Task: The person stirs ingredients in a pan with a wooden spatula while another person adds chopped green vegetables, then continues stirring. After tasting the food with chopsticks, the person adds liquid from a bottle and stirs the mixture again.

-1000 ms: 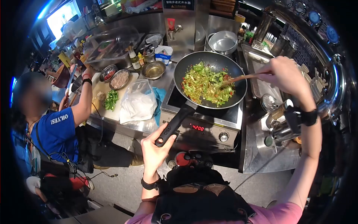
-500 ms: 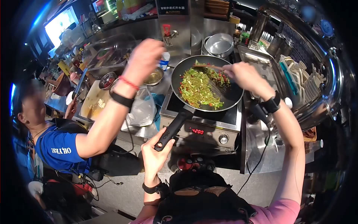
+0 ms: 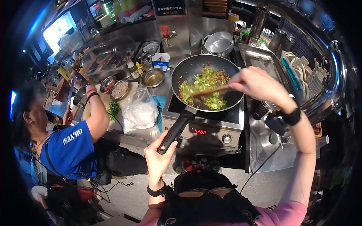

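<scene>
Your left hand (image 3: 160, 152): fingers wrapped right round the end of the pan handle (image 3: 174, 130), low at the front of the induction cooker (image 3: 222, 124).

Your right hand (image 3: 256, 83): fingers closed on the far end of the wooden spatula (image 3: 211, 91). Its blade is down in the chopped greens and red bits (image 3: 207, 81).

The pan (image 3: 188, 67) sits on the cooker. The food is spread across its middle, with bare black metal at the back-left. The display reads 4200.

Step, as I judge it: stirring the fry. A further stroke calls for a braced handle and a sweep under the food that stays inside the rim.

At the worktop (image 3: 132, 133) on your left, a person in a blue shirt (image 3: 75, 147) reaches to the cutting board (image 3: 103, 98), well apart from the pan.
</scene>
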The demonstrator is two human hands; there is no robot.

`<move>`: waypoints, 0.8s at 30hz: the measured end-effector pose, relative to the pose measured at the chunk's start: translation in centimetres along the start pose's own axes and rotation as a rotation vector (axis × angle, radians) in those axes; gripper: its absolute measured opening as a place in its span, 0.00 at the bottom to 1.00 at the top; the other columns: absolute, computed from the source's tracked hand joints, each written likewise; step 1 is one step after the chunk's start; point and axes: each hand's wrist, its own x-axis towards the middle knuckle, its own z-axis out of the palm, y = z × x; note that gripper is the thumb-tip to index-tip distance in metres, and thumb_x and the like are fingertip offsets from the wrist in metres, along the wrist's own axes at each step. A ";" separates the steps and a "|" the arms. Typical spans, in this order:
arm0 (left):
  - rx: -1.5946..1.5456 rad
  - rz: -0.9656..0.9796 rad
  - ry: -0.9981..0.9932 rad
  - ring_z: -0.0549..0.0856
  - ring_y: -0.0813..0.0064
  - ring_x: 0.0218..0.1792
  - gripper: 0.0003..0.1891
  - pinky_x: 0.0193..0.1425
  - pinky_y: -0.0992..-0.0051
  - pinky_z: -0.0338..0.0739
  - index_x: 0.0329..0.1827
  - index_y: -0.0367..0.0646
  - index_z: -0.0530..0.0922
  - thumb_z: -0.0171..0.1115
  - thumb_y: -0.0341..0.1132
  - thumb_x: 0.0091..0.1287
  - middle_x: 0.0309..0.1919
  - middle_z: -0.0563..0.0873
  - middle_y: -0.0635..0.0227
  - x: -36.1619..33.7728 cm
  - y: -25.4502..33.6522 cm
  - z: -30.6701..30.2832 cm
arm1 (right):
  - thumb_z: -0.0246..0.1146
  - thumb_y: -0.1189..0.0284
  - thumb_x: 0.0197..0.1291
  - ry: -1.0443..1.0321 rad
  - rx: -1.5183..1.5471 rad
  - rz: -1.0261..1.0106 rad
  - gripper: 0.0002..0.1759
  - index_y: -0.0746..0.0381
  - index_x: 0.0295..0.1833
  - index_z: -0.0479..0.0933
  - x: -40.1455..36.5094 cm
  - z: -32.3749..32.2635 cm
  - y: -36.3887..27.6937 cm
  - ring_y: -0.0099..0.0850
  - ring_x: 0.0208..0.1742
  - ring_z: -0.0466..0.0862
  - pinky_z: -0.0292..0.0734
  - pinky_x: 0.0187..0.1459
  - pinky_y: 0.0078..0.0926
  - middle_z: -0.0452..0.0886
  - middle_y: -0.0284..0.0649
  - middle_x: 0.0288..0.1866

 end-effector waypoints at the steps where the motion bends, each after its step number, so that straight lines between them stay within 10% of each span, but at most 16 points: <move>1: 0.015 -0.007 0.002 0.75 0.92 0.19 0.23 0.21 0.84 0.67 0.62 0.35 0.84 0.75 0.26 0.62 0.22 0.81 0.78 -0.2 0.1 0.0 | 0.65 0.64 0.66 0.045 -0.014 0.017 0.13 0.60 0.47 0.88 0.7 1.2 0.3 0.49 0.44 0.88 0.83 0.48 0.45 0.88 0.51 0.37; 6: 0.042 -0.029 0.003 0.75 0.90 0.19 0.23 0.22 0.82 0.69 0.61 0.37 0.85 0.77 0.29 0.61 0.20 0.79 0.77 -0.1 0.8 -0.1 | 0.62 0.66 0.69 0.303 -0.031 -0.005 0.11 0.57 0.49 0.88 3.5 3.4 1.4 0.53 0.42 0.87 0.83 0.44 0.49 0.87 0.52 0.36; 18: 0.037 0.030 0.008 0.73 0.93 0.20 0.24 0.22 0.86 0.65 0.62 0.35 0.84 0.76 0.26 0.61 0.22 0.79 0.81 0.2 0.1 -0.1 | 0.69 0.66 0.63 -0.203 -0.147 0.048 0.10 0.57 0.46 0.90 -3.2 -8.0 -0.3 0.39 0.41 0.90 0.83 0.46 0.35 0.90 0.44 0.37; 24: 0.055 0.007 -0.018 0.73 0.93 0.20 0.25 0.22 0.86 0.66 0.63 0.37 0.84 0.76 0.26 0.61 0.22 0.80 0.81 0.4 0.1 -0.5 | 0.65 0.68 0.65 0.099 -0.306 -0.067 0.09 0.60 0.42 0.88 0.5 0.5 1.1 0.48 0.40 0.88 0.81 0.40 0.45 0.87 0.48 0.32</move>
